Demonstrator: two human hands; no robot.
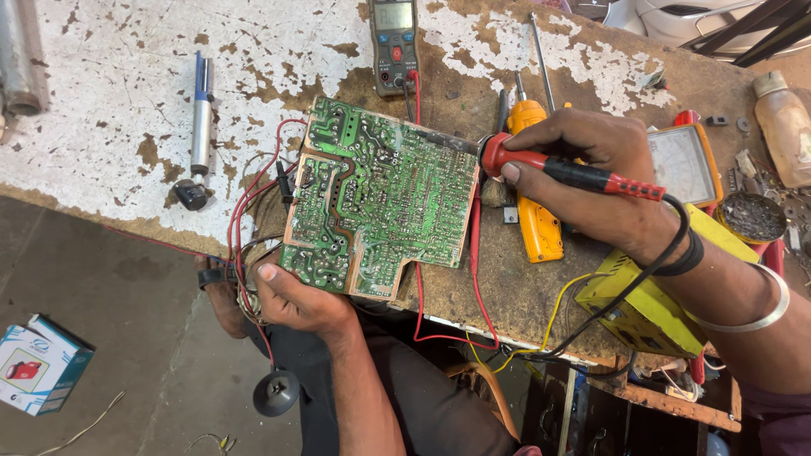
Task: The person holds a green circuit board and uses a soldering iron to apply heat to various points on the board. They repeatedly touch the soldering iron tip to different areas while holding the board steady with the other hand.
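Holding a green circuit board (378, 198) by its near lower corner, the left hand (297, 297) has its grip closed on the edge, thumb on top and fingers beneath. The board lies solder side up on the table (110, 110), whose white paint is flaked off in brown patches, and its near edge juts past the table's front. The right hand (591, 173) has its grip wrapped shut around the red and black handle of a soldering iron (574, 173), the metal tip resting at the board's upper right edge.

At the far right a round shallow tin (752, 217) holds a dark, crusted mass; what it is cannot be told. Beyond it lies a cloudy plastic bottle (784, 122), contents unclear. A yellow metal box (650, 308) sits under the right forearm.

On the floor at lower left lies a small white and teal carton (38, 365) with a red picture on its face. Above the board stands a grey digital multimeter (394, 44); an orange-framed analogue meter (686, 165) sits behind the right hand. A blue-and-silver desoldering pump (201, 114) lies to the left.
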